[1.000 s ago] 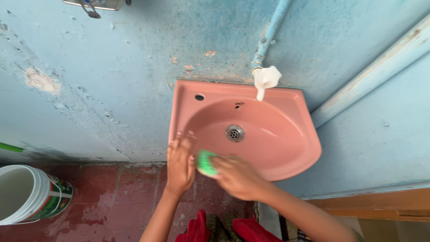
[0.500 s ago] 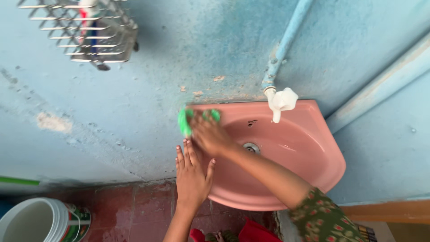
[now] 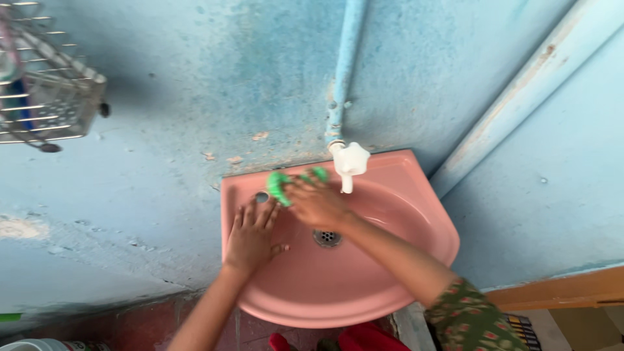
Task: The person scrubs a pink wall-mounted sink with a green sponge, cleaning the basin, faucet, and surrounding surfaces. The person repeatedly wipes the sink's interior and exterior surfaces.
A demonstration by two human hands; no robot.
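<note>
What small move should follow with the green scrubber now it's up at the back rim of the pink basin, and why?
Probably sweep the green scrubber rightward along the back ledge toward the white tap. The right hand presses it near the left rear corner beside the small hole, while the left hand braces flat on the pink basin, so the ledge behind the tap looks unscrubbed.

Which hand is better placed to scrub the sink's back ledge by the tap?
Probably the right hand: it grips the green scrubber on the pink sink ledge, beside the white tap. The left hand lies flat and empty on the rim.
</note>
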